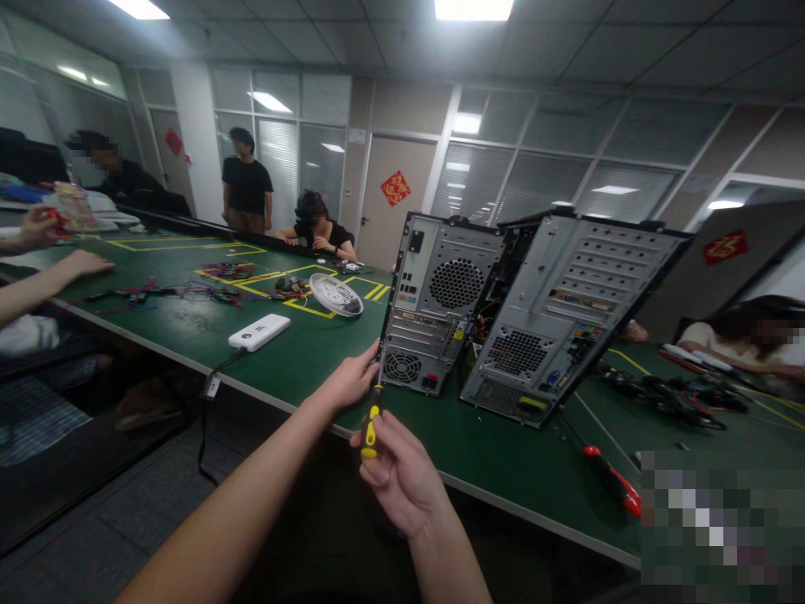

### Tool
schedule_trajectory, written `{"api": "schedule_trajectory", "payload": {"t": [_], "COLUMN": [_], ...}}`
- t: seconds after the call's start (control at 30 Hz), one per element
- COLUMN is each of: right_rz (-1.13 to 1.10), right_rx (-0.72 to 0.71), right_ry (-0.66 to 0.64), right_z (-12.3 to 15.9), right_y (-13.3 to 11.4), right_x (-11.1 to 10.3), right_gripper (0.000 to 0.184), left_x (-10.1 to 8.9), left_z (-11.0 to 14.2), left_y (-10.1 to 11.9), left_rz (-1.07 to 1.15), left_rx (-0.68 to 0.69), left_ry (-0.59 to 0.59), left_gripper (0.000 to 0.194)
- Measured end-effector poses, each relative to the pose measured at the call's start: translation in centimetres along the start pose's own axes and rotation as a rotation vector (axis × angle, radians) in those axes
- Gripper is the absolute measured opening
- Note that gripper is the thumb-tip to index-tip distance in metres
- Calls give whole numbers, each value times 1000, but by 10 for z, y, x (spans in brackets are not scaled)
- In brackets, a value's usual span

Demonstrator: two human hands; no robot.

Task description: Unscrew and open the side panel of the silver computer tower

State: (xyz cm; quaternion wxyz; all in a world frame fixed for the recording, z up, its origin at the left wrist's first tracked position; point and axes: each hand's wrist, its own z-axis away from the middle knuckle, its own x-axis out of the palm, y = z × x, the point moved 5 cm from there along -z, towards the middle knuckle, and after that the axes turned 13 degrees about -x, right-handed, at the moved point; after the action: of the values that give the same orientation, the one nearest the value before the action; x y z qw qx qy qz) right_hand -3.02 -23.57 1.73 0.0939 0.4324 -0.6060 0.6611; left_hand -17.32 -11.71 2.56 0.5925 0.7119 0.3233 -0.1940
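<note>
My right hand is closed around the handle of a black and yellow screwdriver. The screwdriver points up and away, its upper end near the lower left corner of a computer case. Against that case's left side lies my left hand, fingers stretched forward, their tips partly hidden. The case stands upright with its rear panel facing me, showing a round fan grille, ports and slot covers. A second computer case stands tilted just to its right, its rear also towards me.
On the green table are a white power bank with a cable, a white round basket and tangled wires. A red and black screwdriver and black cables lie right. Other people sit or stand around.
</note>
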Motion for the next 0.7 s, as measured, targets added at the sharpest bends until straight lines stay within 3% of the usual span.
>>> {"api": "schedule_trajectory", "payload": {"t": [0.7], "right_rz": [10], "right_rx": [-5], "right_ry": [-19], "right_z": [-4], "right_y": [1], "right_x": [-3], "right_gripper": [26], "left_x": [0], "left_z": [1], "left_y": [1], "left_rz": [18], "left_rx": [-1], "left_ry": [-7], "left_gripper": [64]}}
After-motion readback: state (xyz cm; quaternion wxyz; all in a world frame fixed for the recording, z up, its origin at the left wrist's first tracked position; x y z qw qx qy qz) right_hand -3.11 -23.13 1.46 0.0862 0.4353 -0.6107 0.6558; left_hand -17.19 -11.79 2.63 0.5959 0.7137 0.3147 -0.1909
